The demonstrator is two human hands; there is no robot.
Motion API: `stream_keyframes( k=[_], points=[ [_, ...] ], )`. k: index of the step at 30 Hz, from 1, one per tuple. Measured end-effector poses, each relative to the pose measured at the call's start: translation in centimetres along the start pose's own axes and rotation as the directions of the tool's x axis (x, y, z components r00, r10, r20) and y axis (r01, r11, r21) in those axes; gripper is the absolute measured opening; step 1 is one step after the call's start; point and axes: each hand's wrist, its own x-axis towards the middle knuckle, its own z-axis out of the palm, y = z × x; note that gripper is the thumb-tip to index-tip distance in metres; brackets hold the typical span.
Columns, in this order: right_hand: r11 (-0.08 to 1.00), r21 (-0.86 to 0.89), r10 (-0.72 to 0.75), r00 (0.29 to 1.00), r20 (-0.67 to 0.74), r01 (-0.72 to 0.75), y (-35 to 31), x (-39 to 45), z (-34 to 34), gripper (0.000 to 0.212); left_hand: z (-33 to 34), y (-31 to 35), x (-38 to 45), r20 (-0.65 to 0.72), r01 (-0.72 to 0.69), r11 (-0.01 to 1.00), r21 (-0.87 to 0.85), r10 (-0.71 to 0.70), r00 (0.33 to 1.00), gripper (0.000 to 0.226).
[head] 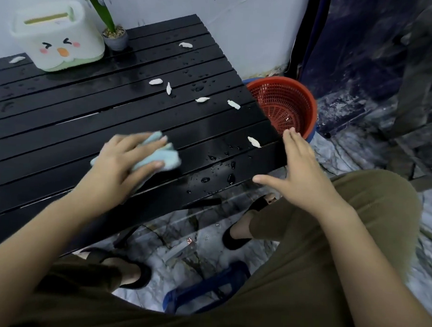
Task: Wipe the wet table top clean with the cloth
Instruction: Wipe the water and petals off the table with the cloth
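Observation:
The black slatted table top [61, 135] fills the left and middle of the view. Water drops [230, 178] lie on its near right corner and further back on the right. My left hand [125, 163] presses a crumpled light blue cloth [164, 158] onto the near middle slats. My right hand [299, 167] is flat with fingers spread at the table's near right corner and edge, holding nothing. Several small white scraps [156, 81] lie scattered over the right half, one [254, 142] close to my right hand.
A pale tissue box with a cartoon face [58, 42] and a small potted plant [115, 36] stand at the back left. A red mesh basket [283, 104] sits on the floor beside the table's right edge. My legs and a blue stool [203, 287] are below.

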Motion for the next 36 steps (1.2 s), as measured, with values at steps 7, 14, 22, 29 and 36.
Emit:
stream_keyframes(
  k=[7, 14, 22, 29, 36],
  points=[
    [0.985, 0.16, 0.052, 0.997, 0.057, -0.06, 1.1, 0.6, 0.0, 0.117, 2.4, 1.8, -4.6, 0.067, -0.026, 0.999, 0.021, 0.024, 0.997, 0.057],
    [0.983, 0.174, 0.054, 0.998, 0.012, -0.056, 1.4, 0.8, 0.4, 0.116, 7.4, 6.1, 5.2, 0.05, -0.191, 0.975, 0.11, 0.186, 0.981, 0.053],
    [0.983, 0.182, 0.032, 0.999, -0.026, -0.027, 1.6, 1.1, 0.5, 0.118, 11.9, 10.5, 18.5, -0.038, -0.095, 0.987, 0.13, 0.1, 0.994, 0.056],
    [0.97, 0.24, 0.043, 0.999, 0.005, -0.043, 1.6, 1.1, 0.3, 0.119, 10.2, 10.4, 22.8, -0.152, 0.006, 0.999, 0.038, 0.0, 0.988, 0.057],
    [0.966, 0.254, 0.047, 0.999, 0.016, -0.049, 1.6, 0.9, 0.3, 0.118, 4.2, 6.9, 10.5, -0.02, -0.203, 0.979, 0.021, 0.204, 0.979, 0.05]
  ],
)
